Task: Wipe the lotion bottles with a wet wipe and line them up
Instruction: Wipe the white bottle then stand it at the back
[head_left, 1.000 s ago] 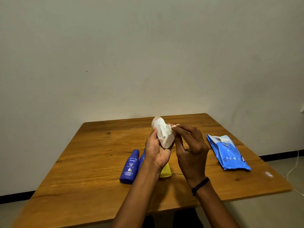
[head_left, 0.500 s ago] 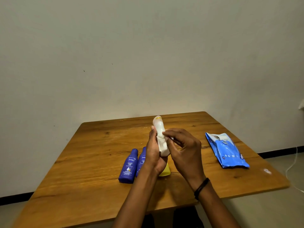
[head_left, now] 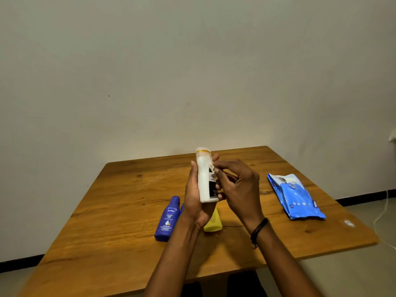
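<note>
My left hand [head_left: 196, 202] grips a white lotion bottle [head_left: 203, 179] upright above the table, its yellow-banded cap on top. My right hand [head_left: 237, 187] pinches a small white wet wipe [head_left: 212, 169] against the bottle's right side; most of the wipe is hidden by fingers. A dark blue Nivea bottle [head_left: 168, 219] lies flat on the wooden table [head_left: 120, 211]. A second blue bottle [head_left: 182, 207] shows only as a sliver behind my left hand. A yellow bottle [head_left: 213, 221] lies under my hands, partly hidden.
A blue pack of wet wipes [head_left: 296, 196] lies on the table's right side. A pale wall stands close behind the table. A white cable [head_left: 383, 211] runs along the floor at the far right. The table's near edge sits just above my forearms.
The wipe covered most of the bottle earlier; now the bottle's white body and yellow-banded cap show, and the wipe is bunched under my right fingers at its side.
</note>
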